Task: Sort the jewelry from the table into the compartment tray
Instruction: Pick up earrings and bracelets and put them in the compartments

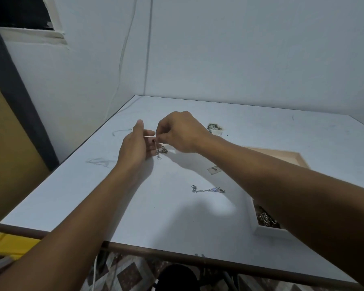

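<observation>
Right hand [181, 133] fingers pinched a thin silver chain [158, 157] just above the counter [177, 217], left hand [135, 145] fingers near-straight against it as support, probably to free a tangle before carrying it to the tray [267, 230] at 4 o'clock.

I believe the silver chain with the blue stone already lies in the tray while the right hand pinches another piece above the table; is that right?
Not quite: in the head view the silver chain lies on the table, left of the tray. The right hand does pinch another piece.
</observation>
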Demonstrator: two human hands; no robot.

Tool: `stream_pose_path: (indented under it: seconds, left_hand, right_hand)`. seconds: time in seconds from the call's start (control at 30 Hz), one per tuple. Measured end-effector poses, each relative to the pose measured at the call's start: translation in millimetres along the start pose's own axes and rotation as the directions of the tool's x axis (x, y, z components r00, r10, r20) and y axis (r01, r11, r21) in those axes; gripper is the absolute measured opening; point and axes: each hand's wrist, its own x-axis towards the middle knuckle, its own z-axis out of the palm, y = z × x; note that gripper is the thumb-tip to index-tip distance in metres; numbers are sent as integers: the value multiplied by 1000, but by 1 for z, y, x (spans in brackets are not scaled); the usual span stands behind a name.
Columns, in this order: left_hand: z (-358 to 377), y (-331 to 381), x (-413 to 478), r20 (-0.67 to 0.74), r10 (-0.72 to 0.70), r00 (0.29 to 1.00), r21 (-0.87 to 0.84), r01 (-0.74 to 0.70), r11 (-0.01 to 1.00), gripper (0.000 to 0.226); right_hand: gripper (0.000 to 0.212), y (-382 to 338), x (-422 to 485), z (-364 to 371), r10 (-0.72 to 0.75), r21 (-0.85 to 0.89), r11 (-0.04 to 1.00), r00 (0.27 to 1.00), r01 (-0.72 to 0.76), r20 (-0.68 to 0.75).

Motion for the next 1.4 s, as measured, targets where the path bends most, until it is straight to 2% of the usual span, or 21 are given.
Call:
stream_pose_path:
  seconds: [0.53,1.13,1.4]
  left_hand:
    - [32,6,-21,187,40,981,-56,-30,998,48]
    - [115,-3,-76,488,-12,873,-46,39,998,57]
    - [136,-11,-99,551,-36,834,-21,56,998,59]
  right_hand:
    - [10,9,-21,-41,-6,27,1000,997,8,-82]
    - [8,56,-120,-102,92,-36,994,981,-100,-174]
    - [6,71,-154,-113,126,-62,988,972,-140,-197]
